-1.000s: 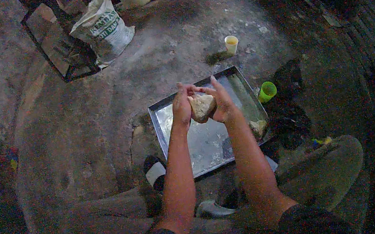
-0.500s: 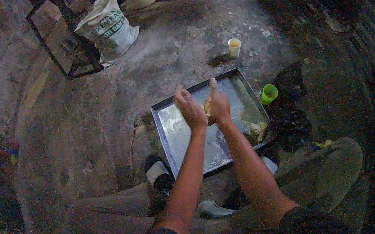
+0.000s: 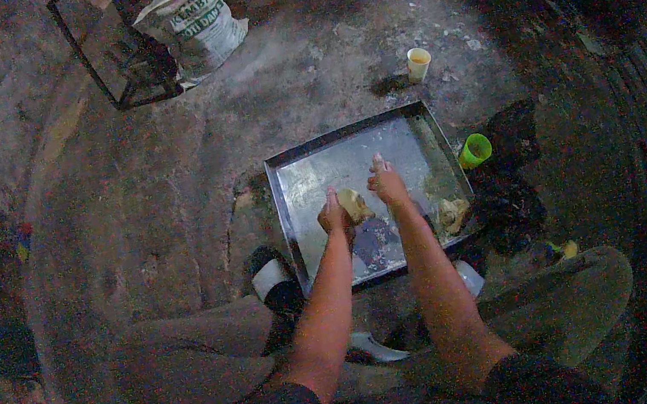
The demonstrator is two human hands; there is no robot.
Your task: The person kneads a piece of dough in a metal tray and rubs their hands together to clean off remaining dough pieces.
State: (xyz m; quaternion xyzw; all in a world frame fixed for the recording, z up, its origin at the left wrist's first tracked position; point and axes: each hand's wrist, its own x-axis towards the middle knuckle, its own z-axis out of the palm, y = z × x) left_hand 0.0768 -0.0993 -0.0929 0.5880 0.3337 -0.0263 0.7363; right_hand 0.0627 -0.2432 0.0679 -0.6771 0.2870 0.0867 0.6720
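My left hand (image 3: 334,217) is closed around the side of a pale yellow, rounded lump (image 3: 355,206), perhaps dough; its material is not clear. The lump is over the middle of a shallow square metal tray (image 3: 300,171). A little to the right and apart from the lump, my right hand (image 3: 388,185) is raised over the tray. Its fingers are curled in and one digit points up; anything small inside them cannot be made out. A second pale, crumpled mass (image 3: 454,215) lies in the tray's near right corner.
Right of the tray are a bright green cup (image 3: 475,150) and dark plastic bags (image 3: 513,212). A pale cup (image 3: 419,64) stands on the concrete floor beyond. At the far left, a white printed sack (image 3: 205,28) leans by a dark frame (image 3: 82,50). My legs lie either side of the tray.
My hands, earlier together around the lump, have come apart. The lump stays with my left hand, while my right hand has moved off to the right. The view has shifted slightly.
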